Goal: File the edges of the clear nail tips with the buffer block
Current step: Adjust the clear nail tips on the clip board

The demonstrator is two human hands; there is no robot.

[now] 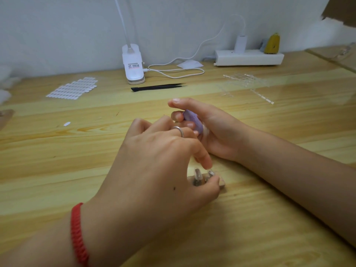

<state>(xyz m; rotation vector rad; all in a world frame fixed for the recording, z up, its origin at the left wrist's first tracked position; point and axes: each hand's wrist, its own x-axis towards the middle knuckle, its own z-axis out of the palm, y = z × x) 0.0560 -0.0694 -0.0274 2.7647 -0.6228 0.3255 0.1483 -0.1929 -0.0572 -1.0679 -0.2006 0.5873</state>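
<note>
On the pale wooden table (57, 151), a small wooden holder (222, 183) bearing clear plastic nail tips (197, 175) lies nearest, the purple buffer block (193, 121) behind it, black metal tweezers (158, 87) farther back.

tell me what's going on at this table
A person is working on clear fake nails at a wooden table. The right hand holds a purple buffer block, which is up off the nails for now. The left hand pinches one nail tip standing on a small wooden holder, beside another tip. The block is not touching any tip at this moment. Black tweezers lie further back.
</note>
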